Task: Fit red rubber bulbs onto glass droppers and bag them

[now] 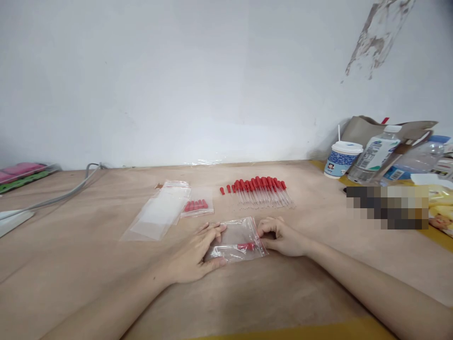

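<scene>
A clear zip bag (231,231) with a red seal strip lies flat on the table in front of me. Inside it is a glass dropper with a red rubber bulb (246,246), its bulb towards the strip. My left hand (198,255) rests on the bag's left end, fingers spread and thumb along the near side. At the right end, my right hand (281,236) has its fingers curled in a pinch on the sealing edge. Just beyond, several red-bulbed droppers (264,189) lie side by side in a row, bulbs towards the wall.
A stack of flat zip bags (159,208) lies left of a small bag with several red bulbs (196,205). Back right stand a paper cup (341,160) and a plastic bottle (377,153). A grey cable (71,193) crosses the left side. A pixelated patch hides something at right.
</scene>
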A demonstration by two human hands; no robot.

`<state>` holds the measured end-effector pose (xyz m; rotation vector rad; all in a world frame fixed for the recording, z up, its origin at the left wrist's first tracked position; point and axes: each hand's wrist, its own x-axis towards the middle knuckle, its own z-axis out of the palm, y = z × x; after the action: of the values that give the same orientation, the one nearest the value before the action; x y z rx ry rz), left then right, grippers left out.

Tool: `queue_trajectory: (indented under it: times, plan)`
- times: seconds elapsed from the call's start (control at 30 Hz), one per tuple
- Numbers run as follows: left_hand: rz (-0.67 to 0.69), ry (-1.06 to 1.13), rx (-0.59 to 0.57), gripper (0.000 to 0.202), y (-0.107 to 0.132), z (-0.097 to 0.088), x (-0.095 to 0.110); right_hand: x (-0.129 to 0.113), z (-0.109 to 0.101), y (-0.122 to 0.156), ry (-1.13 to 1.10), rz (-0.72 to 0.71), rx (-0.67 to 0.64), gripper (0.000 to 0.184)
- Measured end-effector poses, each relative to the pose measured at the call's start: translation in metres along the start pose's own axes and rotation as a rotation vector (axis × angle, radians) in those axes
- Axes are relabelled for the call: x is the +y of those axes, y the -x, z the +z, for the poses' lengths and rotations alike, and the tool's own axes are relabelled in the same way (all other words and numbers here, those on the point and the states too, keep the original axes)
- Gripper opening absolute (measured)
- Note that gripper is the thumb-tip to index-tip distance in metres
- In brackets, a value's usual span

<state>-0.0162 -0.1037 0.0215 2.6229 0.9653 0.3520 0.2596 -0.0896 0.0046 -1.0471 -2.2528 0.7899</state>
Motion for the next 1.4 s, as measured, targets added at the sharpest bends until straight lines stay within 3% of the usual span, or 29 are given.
queue_trajectory:
  times: [0.1,0.17,0.23,0.33,0.47,0.67,0.9,1.07,1.2,1.23,1.3,1.4]
  plan:
    - [0.015,-0.008,0.009,0.024,-0.001,-0.003,0.003,0.004,-0.014,0.0,-0.157,0.011,-0.158,0.015]
    - [0.021,-0.016,0.01,0.024,-0.001,-0.004,0.005,0.009,-0.022,-0.004,-0.239,0.085,-0.184,0.019]
    - [0.02,-0.023,0.003,0.022,-0.001,-0.005,0.006,0.014,-0.025,-0.012,-0.223,0.182,-0.047,0.023]
    - [0.0,-0.009,-0.015,0.021,-0.001,-0.007,0.008,0.017,-0.024,-0.032,0.036,0.236,0.247,0.024]
    - [-0.023,0.012,-0.032,0.023,-0.002,-0.009,0.009,0.005,-0.016,-0.068,0.422,0.245,0.385,0.02]
    - [0.003,0.013,0.002,0.014,-0.002,-0.003,0.005,-0.01,0.006,-0.124,0.719,0.444,0.33,0.029]
    - [0.011,0.013,0.019,0.014,-0.001,0.0,0.003,-0.015,0.018,-0.157,0.671,0.558,0.28,0.019]
    - [0.025,0.027,0.04,0.014,-0.001,-0.001,0.003,-0.021,0.003,-0.141,0.521,0.502,0.322,0.027]
    - [0.036,0.023,0.046,0.016,-0.001,0.0,0.002,-0.008,-0.009,-0.095,0.337,0.333,0.383,0.027]
    - [0.033,0.016,0.044,0.02,0.0,0.0,0.002,-0.003,-0.01,-0.081,0.149,0.233,0.461,0.026]
    - [0.014,-0.007,0.043,0.031,0.0,0.001,0.0,0.008,-0.009,-0.054,-0.154,0.132,0.573,0.04]
    - [0.012,-0.029,0.039,0.043,0.0,0.003,-0.002,0.017,-0.005,-0.024,-0.409,0.143,0.616,0.071]
